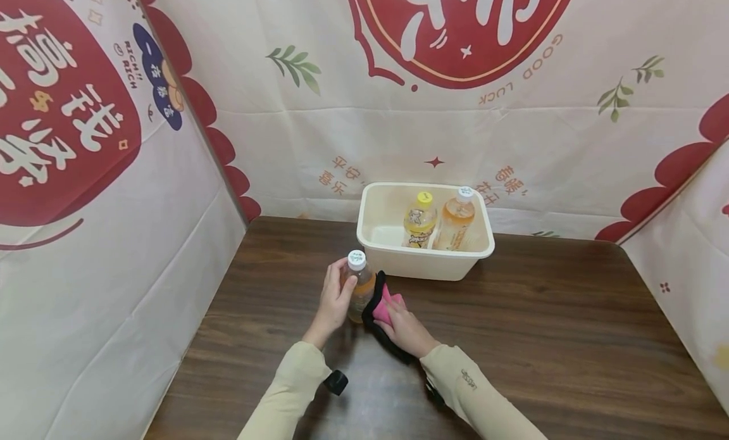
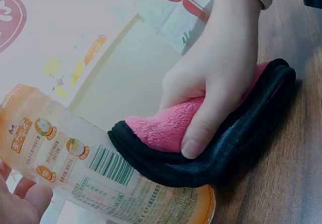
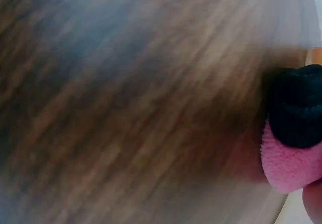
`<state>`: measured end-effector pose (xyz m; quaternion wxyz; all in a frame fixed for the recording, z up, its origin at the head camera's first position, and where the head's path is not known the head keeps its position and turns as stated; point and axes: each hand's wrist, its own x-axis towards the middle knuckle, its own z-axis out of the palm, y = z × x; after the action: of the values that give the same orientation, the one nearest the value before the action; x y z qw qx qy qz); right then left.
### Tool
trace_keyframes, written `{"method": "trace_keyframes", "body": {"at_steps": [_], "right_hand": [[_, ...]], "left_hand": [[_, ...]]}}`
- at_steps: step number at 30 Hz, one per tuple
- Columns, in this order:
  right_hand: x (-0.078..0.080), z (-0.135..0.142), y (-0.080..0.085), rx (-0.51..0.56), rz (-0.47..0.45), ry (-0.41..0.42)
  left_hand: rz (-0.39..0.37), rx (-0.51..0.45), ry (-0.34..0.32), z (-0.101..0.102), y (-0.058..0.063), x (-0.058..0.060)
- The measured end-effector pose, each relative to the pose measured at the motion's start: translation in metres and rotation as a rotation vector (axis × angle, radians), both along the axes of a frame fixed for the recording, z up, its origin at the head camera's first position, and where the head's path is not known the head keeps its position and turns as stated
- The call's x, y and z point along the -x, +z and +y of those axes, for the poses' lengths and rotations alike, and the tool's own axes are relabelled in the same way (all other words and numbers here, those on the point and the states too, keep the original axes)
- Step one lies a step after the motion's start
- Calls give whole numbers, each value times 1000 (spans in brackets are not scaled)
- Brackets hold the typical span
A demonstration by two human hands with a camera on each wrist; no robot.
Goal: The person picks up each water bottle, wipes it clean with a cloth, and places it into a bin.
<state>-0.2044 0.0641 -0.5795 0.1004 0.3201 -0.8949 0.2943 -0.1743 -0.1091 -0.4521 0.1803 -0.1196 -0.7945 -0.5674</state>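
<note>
In the head view a white-capped plastic drink bottle (image 1: 361, 289) with an orange and clear label stands on the table. My left hand (image 1: 333, 299) grips it around its upper left side. My right hand (image 1: 405, 329) holds a folded pink cloth with a black edge (image 1: 380, 304) against the bottle's right side. The left wrist view shows the bottle's printed label (image 2: 75, 153) close up, with the cloth (image 2: 201, 138) touching its lower part and the right thumb pressing on the cloth. At the right edge of the right wrist view, part of the cloth (image 3: 292, 158) shows.
Behind the hands a cream plastic basin (image 1: 421, 263) stands at the back of the wooden table (image 1: 541, 339). It holds a yellow-capped bottle (image 1: 420, 221) and a white-capped orange bottle (image 1: 457, 218). Printed fabric walls (image 1: 398, 136) enclose the back and sides.
</note>
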Motion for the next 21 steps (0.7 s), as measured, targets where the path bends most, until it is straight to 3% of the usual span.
{"method": "trace_keyframes", "body": {"at_steps": [7, 11, 15, 21], "right_hand": [[1, 2, -6, -6, 8, -16], [-4, 6, 2, 39, -5, -14], [-8, 6, 26, 128, 36, 5], [-4, -1, 79, 199, 171, 49]], "left_hand": [[-4, -6, -9, 0, 1, 1], [-8, -7, -24, 2, 2, 1], [-10, 2, -20, 2, 1, 1], [14, 18, 2, 1, 0, 0]]}}
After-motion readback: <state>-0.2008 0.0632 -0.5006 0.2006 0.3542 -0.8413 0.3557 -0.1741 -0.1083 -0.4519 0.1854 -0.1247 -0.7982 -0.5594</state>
